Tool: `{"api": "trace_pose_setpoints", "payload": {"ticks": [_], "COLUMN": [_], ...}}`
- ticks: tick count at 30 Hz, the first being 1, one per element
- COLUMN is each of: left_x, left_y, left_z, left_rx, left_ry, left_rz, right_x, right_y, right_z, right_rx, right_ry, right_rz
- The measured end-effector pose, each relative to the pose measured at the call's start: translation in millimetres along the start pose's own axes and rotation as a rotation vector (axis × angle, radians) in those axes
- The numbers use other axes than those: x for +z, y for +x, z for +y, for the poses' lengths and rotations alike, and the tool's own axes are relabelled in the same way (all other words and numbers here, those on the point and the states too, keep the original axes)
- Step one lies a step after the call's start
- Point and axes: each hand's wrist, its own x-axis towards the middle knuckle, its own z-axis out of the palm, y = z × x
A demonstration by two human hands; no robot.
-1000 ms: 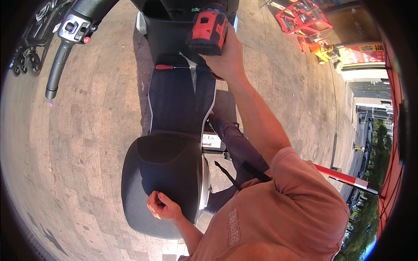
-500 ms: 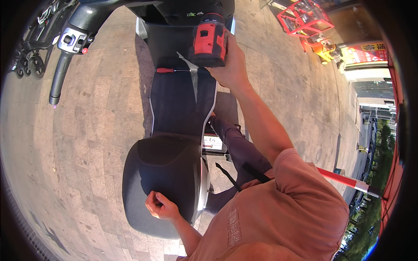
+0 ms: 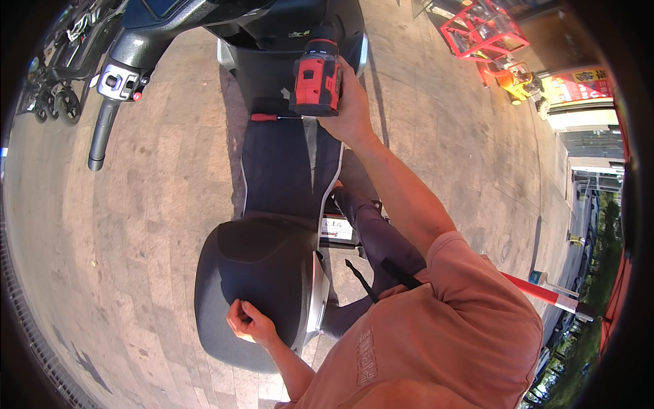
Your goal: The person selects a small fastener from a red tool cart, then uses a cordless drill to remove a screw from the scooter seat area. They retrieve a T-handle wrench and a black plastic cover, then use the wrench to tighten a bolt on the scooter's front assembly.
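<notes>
My right hand (image 3: 349, 110) is wrapped around a red and black cordless drill (image 3: 316, 83), held above the front of a black scooter's footboard (image 3: 283, 174) and pointing toward the front panel (image 3: 272, 68). What its tip meets, if anything, is hidden. Just left of the drill, a screwdriver with a red handle (image 3: 263, 117) lies across the footboard's front end; the drill or hand covers its tip. On the scooter's black seat (image 3: 252, 255) rests my left hand (image 3: 251, 323), fingers curled together. Whether anything is inside them cannot be made out.
The scooter's left handlebar grip (image 3: 102, 133) juts out at upper left. Parked wheeled vehicles (image 3: 65, 105) stand beyond it. At upper right are a red metal frame (image 3: 482, 33) and a yellow machine (image 3: 516, 82). A red and white pole (image 3: 541, 290) lies behind my right side.
The drill in my right hand has moved a little to the left, closer over the screwdriver. My left hand stays on the seat. The whole view has shifted slightly.
</notes>
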Motion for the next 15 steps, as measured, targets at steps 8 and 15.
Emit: {"api": "trace_pose_setpoints", "payload": {"ticks": [8, 15], "left_x": [-5.3, 69.5], "left_y": [4.3, 8.4], "left_z": [12.5, 124.3], "left_rx": [-0.085, -0.621], "left_ry": [0.069, -1.448], "left_rz": [-0.07, -0.641], "right_x": [-0.3, -81.0], "right_y": [-2.4, -84.4], "right_z": [-24.4, -26.2], "right_rx": [0.087, -0.239], "right_ry": [0.14, -0.117], "right_rz": [-0.03, -0.731]}}
